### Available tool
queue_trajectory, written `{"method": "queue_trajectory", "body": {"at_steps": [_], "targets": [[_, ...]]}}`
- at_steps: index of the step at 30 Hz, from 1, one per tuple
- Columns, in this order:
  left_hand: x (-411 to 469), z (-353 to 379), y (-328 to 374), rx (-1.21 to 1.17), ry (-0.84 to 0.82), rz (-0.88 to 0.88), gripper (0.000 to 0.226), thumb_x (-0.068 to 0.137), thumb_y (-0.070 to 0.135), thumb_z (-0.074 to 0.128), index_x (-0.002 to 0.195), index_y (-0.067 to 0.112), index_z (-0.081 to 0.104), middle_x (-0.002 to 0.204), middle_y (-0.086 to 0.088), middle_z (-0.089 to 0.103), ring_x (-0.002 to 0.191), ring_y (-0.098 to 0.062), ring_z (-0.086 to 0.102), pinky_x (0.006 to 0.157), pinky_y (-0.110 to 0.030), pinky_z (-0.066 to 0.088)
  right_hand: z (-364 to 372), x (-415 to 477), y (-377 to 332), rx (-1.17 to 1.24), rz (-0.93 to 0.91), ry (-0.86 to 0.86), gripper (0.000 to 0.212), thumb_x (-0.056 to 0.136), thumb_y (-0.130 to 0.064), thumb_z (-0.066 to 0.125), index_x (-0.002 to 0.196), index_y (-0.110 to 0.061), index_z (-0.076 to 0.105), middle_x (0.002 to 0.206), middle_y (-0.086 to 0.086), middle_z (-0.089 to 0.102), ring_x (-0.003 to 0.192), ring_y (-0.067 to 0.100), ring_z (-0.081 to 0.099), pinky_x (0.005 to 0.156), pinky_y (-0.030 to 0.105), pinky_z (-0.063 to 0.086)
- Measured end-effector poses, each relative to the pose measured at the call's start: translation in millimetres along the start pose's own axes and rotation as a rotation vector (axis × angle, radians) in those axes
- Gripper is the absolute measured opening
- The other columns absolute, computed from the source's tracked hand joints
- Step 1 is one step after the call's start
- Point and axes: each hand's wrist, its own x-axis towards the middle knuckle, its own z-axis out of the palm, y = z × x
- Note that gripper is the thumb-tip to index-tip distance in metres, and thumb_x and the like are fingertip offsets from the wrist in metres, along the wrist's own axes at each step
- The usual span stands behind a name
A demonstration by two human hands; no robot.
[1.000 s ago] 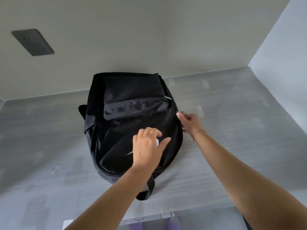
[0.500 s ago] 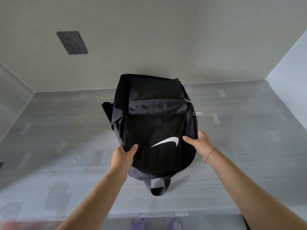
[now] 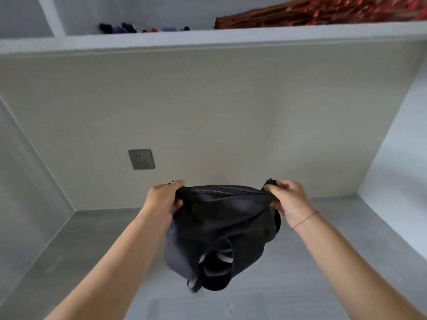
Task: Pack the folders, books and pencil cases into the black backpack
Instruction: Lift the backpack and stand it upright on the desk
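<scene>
Above the grey desk [image 3: 92, 250], the black backpack [image 3: 221, 227] is held up by its two upper corners. Left grip [image 3: 165, 199]: fingers and thumb closed round the fabric of the left corner. Right grip [image 3: 287, 199]: fingers curled and clamped on the right corner. The zip [image 3: 215, 191] runs along the stretched top edge between both grips; whether it is fully closed cannot be told. Shoulder straps [image 3: 217, 269] hang loose at the lower end. A wall socket [image 3: 141, 159] sits behind, to the left.
</scene>
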Motion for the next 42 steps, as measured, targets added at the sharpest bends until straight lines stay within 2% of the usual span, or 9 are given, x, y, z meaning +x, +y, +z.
{"method": "queue_trajectory", "body": {"at_steps": [10,14,17,19,22,27,33,37,42], "targets": [[41.1,31.2,48.8,-0.038,-0.054,-0.014,0.014,0.084,0.01,0.066,0.086,-0.001,0.057,0.066,-0.01,0.053,0.054,-0.019,0.051,0.035,-0.015,0.046,28.2,14.0,-10.4,0.127,0.053,0.086,0.029,0.087,0.003,0.057,0.061,-0.008,0.052,0.057,0.007,0.053,0.045,0.013,0.054,0.044,0.021,0.045],[36.3,32.9,37.0,0.237,-0.247,0.24,0.058,0.083,0.042,0.066,0.131,0.016,0.044,0.1,-0.003,0.066,0.093,-0.019,0.063,0.085,-0.03,0.052,27.2,19.9,2.4,0.102,0.031,0.035,0.011,0.087,-0.004,0.06,0.093,0.005,0.062,0.073,0.008,0.066,0.082,0.028,0.065,0.074,0.031,0.052],[15.7,19.9,25.8,0.62,-0.583,0.65,0.066,0.07,0.064,0.065,0.128,0.041,0.043,0.131,0.012,0.048,0.123,-0.006,0.044,0.101,-0.018,0.038,14.8,16.6,3.9,0.001,-0.033,-0.109,0.076,0.08,-0.034,0.07,0.142,-0.022,0.028,0.116,-0.002,0.06,0.12,0.013,0.052,0.107,0.032,0.035],[21.8,11.1,21.3,0.852,-0.637,0.751,0.097,0.048,0.077,0.069,0.134,0.045,0.038,0.146,0.013,0.027,0.132,-0.004,0.031,0.11,-0.027,0.03,11.7,11.7,5.1,-0.185,-0.109,-0.296,0.084,0.077,-0.038,0.072,0.143,-0.038,0.019,0.133,-0.013,0.048,0.123,-0.005,0.044,0.106,0.024,0.032],[33.0,7.8,19.7,1.027,-0.563,0.814,0.094,0.05,0.058,0.081,0.134,0.041,0.041,0.143,0.017,0.028,0.127,-0.006,0.034,0.109,-0.03,0.032,12.2,13.3,15.2,-0.517,-0.229,-0.341,0.106,0.057,-0.047,0.083,0.143,-0.041,0.023,0.148,-0.014,0.032,0.136,0.002,0.033,0.112,0.032,0.032],[40.9,24.6,14.6,1.058,-0.252,1.118,0.029,0.075,0.035,0.075,0.088,0.013,0.061,0.083,0.004,0.057,0.078,-0.019,0.053,0.077,-0.03,0.038,25.0,13.5,10.5,-0.866,-0.427,-0.106,0.05,0.06,-0.051,0.077,0.095,-0.025,0.053,0.089,-0.004,0.067,0.083,0.018,0.062,0.078,0.04,0.053],[59.7,41.8,29.8,1.029,-0.109,1.167,0.021,0.079,0.023,0.069,0.07,0.019,0.051,0.067,0.011,0.05,0.072,-0.017,0.048,0.085,-0.028,0.026,63.3,-5.4,3.7,-0.961,-0.485,0.136,0.046,0.069,-0.05,0.071,0.074,-0.013,0.045,0.06,0.002,0.052,0.063,0.029,0.052,0.056,0.038,0.042],[73.3,42.0,34.0,0.974,-0.065,1.151,0.001,0.081,0.014,0.065,0.08,0.014,0.065,0.082,0.004,0.063,0.089,-0.021,0.054,0.091,-0.027,0.021,99.2,-20.5,11.3,-0.798,-0.448,0.229,0.05,0.069,-0.048,0.071,0.063,-0.013,0.035,0.053,0.002,0.042,0.052,0.025,0.039,0.049,0.034,0.035],[73.7,18.1,15.9,0.698,-0.069,0.866,0.042,0.086,0.027,0.064,0.125,0.021,0.051,0.132,0.0,0.049,0.125,-0.019,0.042,0.107,-0.034,0.029,121.3,-26.2,20.9,-0.686,-0.404,0.222,0.055,0.072,-0.048,0.069,0.059,-0.014,0.028,0.052,0.001,0.033,0.05,0.018,0.026,0.047,0.03,0.025]]}}
